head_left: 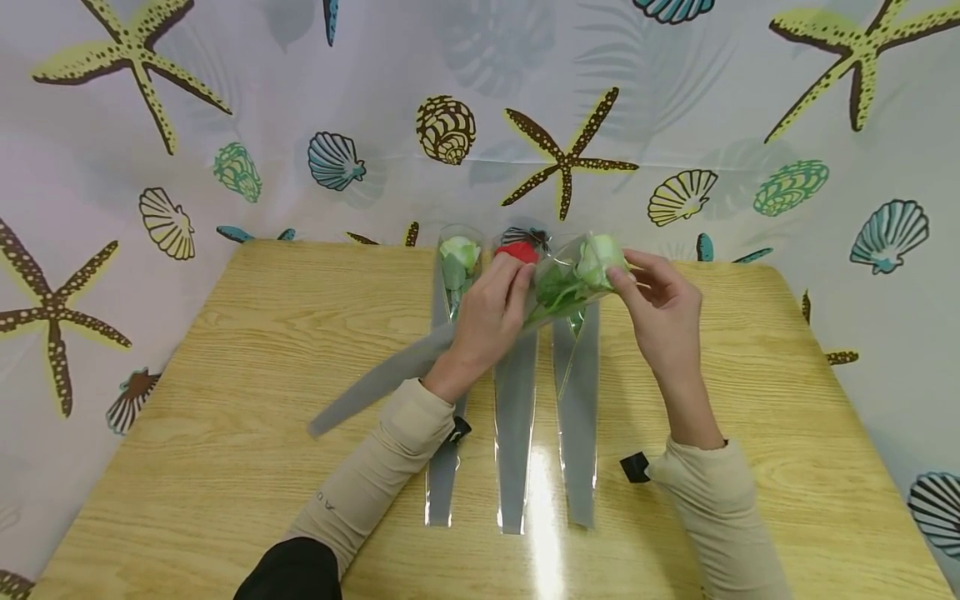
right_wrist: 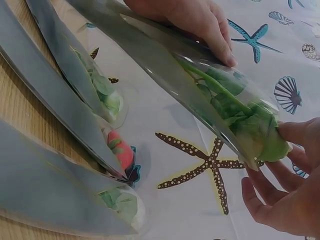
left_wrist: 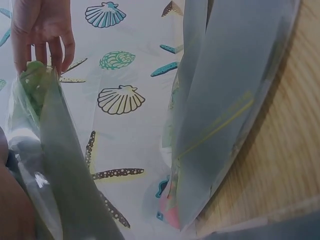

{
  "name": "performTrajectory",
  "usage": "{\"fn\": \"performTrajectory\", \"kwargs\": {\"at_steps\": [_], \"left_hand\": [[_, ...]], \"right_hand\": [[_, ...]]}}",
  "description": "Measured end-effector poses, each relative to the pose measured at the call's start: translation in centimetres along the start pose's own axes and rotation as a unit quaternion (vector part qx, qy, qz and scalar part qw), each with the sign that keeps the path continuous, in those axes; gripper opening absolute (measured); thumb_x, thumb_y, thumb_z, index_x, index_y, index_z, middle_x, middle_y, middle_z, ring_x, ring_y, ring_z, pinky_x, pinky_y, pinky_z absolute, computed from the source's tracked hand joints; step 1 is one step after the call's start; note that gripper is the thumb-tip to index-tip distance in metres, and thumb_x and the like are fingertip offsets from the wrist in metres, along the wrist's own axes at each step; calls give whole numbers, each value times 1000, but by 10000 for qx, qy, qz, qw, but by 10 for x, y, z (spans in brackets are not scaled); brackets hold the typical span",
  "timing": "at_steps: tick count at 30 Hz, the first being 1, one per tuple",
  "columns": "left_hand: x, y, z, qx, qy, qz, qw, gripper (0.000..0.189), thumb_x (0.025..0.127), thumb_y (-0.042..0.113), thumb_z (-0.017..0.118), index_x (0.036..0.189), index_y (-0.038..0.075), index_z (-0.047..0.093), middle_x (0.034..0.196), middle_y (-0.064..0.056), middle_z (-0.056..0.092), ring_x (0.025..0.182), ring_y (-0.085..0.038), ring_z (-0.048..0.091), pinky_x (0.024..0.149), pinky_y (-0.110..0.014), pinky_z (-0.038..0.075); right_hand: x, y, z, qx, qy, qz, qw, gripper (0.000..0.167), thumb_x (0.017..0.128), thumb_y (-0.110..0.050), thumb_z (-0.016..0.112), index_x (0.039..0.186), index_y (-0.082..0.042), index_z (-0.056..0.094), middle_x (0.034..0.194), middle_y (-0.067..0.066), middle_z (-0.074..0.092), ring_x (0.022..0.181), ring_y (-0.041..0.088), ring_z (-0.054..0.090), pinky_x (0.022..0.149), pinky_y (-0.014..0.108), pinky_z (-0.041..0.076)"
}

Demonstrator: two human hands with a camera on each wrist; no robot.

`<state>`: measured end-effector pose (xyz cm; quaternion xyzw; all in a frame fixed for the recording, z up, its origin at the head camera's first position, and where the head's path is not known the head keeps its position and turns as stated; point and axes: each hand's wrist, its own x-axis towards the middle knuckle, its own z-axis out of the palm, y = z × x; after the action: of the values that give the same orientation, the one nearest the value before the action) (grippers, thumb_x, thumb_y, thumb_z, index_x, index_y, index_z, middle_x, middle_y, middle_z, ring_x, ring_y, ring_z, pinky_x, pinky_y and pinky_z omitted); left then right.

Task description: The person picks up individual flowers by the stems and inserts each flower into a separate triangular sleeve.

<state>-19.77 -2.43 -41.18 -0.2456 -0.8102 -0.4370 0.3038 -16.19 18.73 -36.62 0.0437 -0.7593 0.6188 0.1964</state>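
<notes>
Above the table, a pale green-white rose (head_left: 598,258) in a clear and grey sleeve is held aslant, its bloom to the right and its tail to the lower left. My left hand (head_left: 491,308) grips the sleeve around the stem. At the other end my right hand (head_left: 667,308) pinches the bloom at the sleeve's mouth between thumb and fingers. Beneath lie more wrapped roses: a white one (head_left: 459,254) on the left, a red one (head_left: 517,252) in the middle, partly covered by my left hand, and a pale one (right_wrist: 112,105) on the right.
The wooden table (head_left: 262,333) ends at a hanging cloth (head_left: 420,50) printed with starfish and shells. The roses' blooms lie near the table's back edge, their tapered tails toward me. A black strap end (head_left: 635,467) sticks out by my right sleeve.
</notes>
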Motion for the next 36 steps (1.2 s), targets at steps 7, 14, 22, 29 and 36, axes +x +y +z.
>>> {"fn": "performTrajectory", "kwargs": {"at_steps": [7,14,22,29,36], "left_hand": [[1,0,-2,-45,-42,-153,9999,27,114,20,48,98,5,63,90,-8,59,73,-19,51,68,-34,47],[5,-2,-8,-374,111,-292,9988,30,114,20,46,96,4,64,86,-9,58,74,-19,49,70,-32,42],[5,-5,-9,-339,113,-417,9985,30,114,20,46,94,5,62,83,-9,56,70,-18,47,68,-29,39],[4,-3,-8,-258,46,-495,9984,29,114,22,46,96,6,63,87,-9,58,72,-20,49,68,-31,41],[3,-3,-7,-312,-43,-590,9978,31,115,23,45,95,6,62,85,-9,56,71,-19,46,68,-30,38]], "right_hand": [[-2,-1,-1,-459,-430,-134,9979,32,105,-21,68,134,-9,73,130,-2,74,113,0,67,104,24,53],[-2,-8,-5,-849,-668,-326,9936,36,107,-24,63,143,-19,67,149,4,66,138,7,59,120,42,45],[-4,-7,-2,-1107,-701,-348,9908,36,105,-27,68,140,-20,70,144,5,69,140,23,61,118,47,47],[-5,-7,-2,-1380,-851,-540,9853,36,105,-29,67,141,-26,70,145,2,69,139,23,61,115,36,47],[-5,-5,-4,-1524,-1261,-647,9781,38,106,-28,67,144,-27,67,149,0,66,142,22,59,116,47,47]]}}
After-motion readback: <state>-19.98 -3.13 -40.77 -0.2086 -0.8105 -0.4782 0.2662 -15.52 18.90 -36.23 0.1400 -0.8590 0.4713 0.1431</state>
